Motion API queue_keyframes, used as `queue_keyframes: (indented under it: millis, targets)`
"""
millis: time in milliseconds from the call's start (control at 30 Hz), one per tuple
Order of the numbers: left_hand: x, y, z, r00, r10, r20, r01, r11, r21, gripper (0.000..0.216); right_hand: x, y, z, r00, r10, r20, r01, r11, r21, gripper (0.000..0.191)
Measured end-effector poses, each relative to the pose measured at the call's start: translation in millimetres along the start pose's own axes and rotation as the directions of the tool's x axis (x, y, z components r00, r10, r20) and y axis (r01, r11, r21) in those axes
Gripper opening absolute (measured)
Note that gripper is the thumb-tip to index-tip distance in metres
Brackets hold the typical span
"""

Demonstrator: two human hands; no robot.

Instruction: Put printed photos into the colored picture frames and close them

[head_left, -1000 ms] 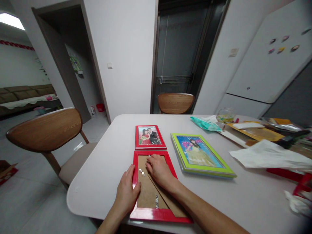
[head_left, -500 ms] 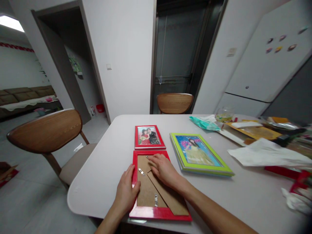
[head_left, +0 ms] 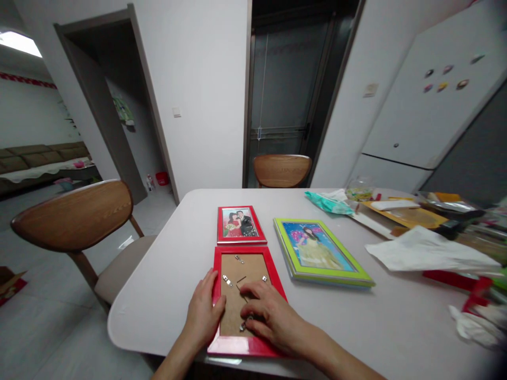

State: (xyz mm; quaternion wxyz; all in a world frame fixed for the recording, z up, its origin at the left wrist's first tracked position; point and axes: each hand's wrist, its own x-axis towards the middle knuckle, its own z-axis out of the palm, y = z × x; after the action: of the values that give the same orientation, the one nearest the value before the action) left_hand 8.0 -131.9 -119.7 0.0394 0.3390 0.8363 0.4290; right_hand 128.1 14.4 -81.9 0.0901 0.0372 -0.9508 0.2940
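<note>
A red picture frame [head_left: 249, 254] lies face down at the table's near edge, its brown backing board [head_left: 237, 274] and small metal clips showing. My left hand [head_left: 204, 314] rests flat on the frame's left side, thumb on the backing. My right hand [head_left: 269, 316] lies over the lower right of the backing, fingers curled down onto a clip near the bottom edge. Just beyond sits a smaller red frame [head_left: 240, 225] with a couple's photo, face up. A green frame [head_left: 319, 253] with a portrait lies to the right.
The white table [head_left: 166, 285] carries clutter at the right: a white sheet [head_left: 428, 250], a yellow envelope [head_left: 412, 215], a teal bag [head_left: 328, 202], red pieces [head_left: 467, 282]. Wooden chairs stand at the left [head_left: 75, 216] and far side [head_left: 282, 170]. A fridge [head_left: 431, 116] stands at the right.
My right hand has slid from the top of the backing board down to its lower right, covering the stand flap. The left hand has stayed on the frame's left side.
</note>
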Motion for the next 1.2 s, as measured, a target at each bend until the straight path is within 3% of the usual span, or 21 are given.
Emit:
queue_keyframes:
  millis: [167,367,467,533,600,667,767,900,967,1100,1200]
  targets:
    - [-0.1,1.8,-1.4,1.0,-0.024,0.003,0.025,0.999,-0.027,0.05,4.9,1.2,1.9,0.969,0.211,-0.127,-0.221,0.973,-0.066,0.033]
    - [0.6,6.8,-4.4,0.999,-0.046,-0.02,0.045,0.998,-0.047,0.051,13.1,2.8,2.0,0.947,0.26,-0.19,-0.27,0.962,-0.031,0.037]
    - [-1.9,20.7,-8.7,0.995,-0.09,-0.046,0.078,0.973,-0.219,0.051,16.3,-7.4,-7.7,0.942,0.266,-0.204,-0.278,0.96,-0.036,0.034]
    - [-3.0,32.7,-13.7,0.989,-0.144,0.037,0.145,0.874,-0.463,0.053,19.5,-20.3,-15.4,0.942,0.248,-0.224,-0.261,0.965,-0.027,0.031]
    - [-2.8,41.3,-22.3,0.969,-0.188,0.16,0.247,0.706,-0.664,0.054,22.4,-32.6,-22.4,0.952,0.198,-0.232,-0.199,0.98,0.02,0.029]
    - [-1.8,41.3,-36.1,0.946,-0.234,0.222,0.32,0.58,-0.749,0.053,23.1,-36.7,-27.9,0.96,0.144,-0.241,-0.13,0.989,0.072,0.029]
    - [-1.5,22.7,-64.2,0.914,-0.333,0.233,0.385,0.53,-0.755,0.049,16.7,-18.3,-32.9,0.941,0.177,-0.288,-0.174,0.984,0.039,0.031]
    - [-5.7,-15.4,-96.0,0.878,-0.406,0.252,0.458,0.56,-0.691,0.041,0.1,27.7,-30.0,0.886,0.389,-0.252,-0.428,0.895,-0.126,0.037]
    - [-6.6,-29.8,-102.7,0.871,-0.43,0.235,0.473,0.612,-0.633,0.041,-5.2,41.0,-24.8,0.863,0.454,-0.222,-0.491,0.856,-0.161,0.04]
    - [0.4,-46.2,-103.9,0.92,-0.386,0.059,0.385,0.868,-0.315,0.041,-4.2,40.7,-15.2,0.85,0.473,-0.232,-0.512,0.845,-0.155,0.042]
    - [8.5,-50.1,-100.8,0.945,-0.317,-0.08,0.307,0.945,-0.117,0.05,-0.7,36.9,-14.7,0.844,0.483,-0.235,-0.524,0.836,-0.165,0.044]
